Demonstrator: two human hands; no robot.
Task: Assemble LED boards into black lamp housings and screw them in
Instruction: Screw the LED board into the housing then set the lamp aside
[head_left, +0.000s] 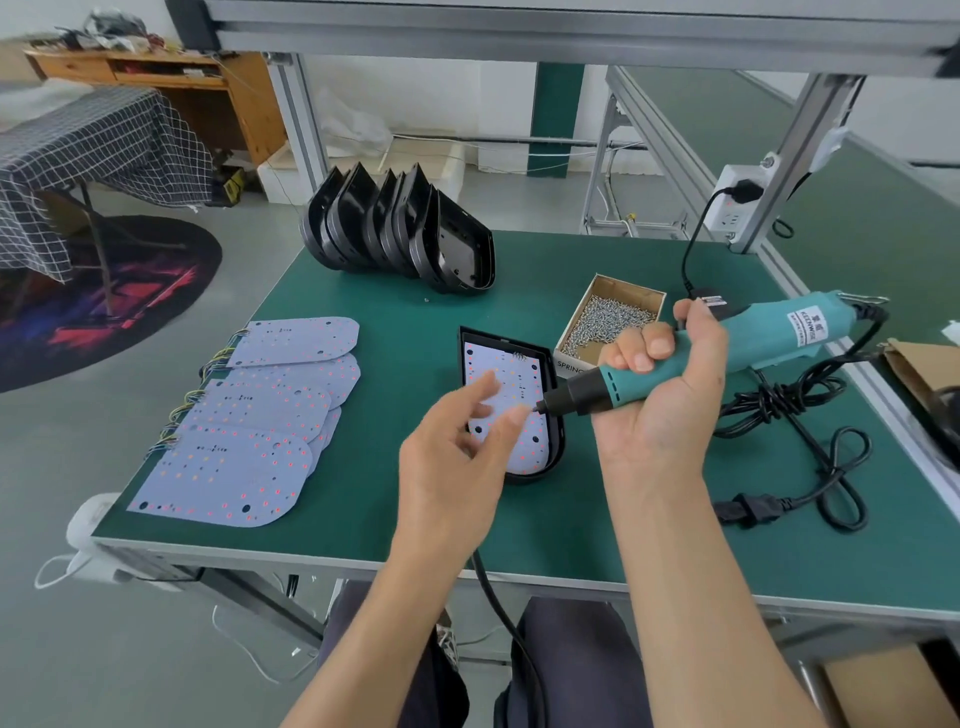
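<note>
Loading a screw: a judgement only; the left hand (457, 441) is raised to the screwdriver's bit, thumb and forefinger brought close together at the tip, the other fingers loosely spread. Whether a screw is actually pinched cannot be told.
LED board (506, 384): seated in the black lamp housing (555, 410), which lies flat on the green mat (571, 525) directly beneath both hands, so the bit can be lowered straight onto a hole.
Electric screwdriver (727, 343): gripped around its teal body by the right hand (660, 395), fingers curled, and held almost level with the bit pointing toward the left fingertips; the tilt is judged to suit loading rather than driving.
Screw box (613, 317): an open cardboard box of small silver screws, just beyond the right hand, within easy reach.
Spare LED boards (249, 421): fanned in an overlapping pile well to the outside of the left hand, wire tails at their far ends.
Empty housings (400, 228): black shells leaned on edge in a row, far beyond the left hand.
Obstructions: a coiled black cable (810, 415) lies outside the right hand, apart from the housing; the left hand covers much of the board, so the nearer screw holes are hidden.
</note>
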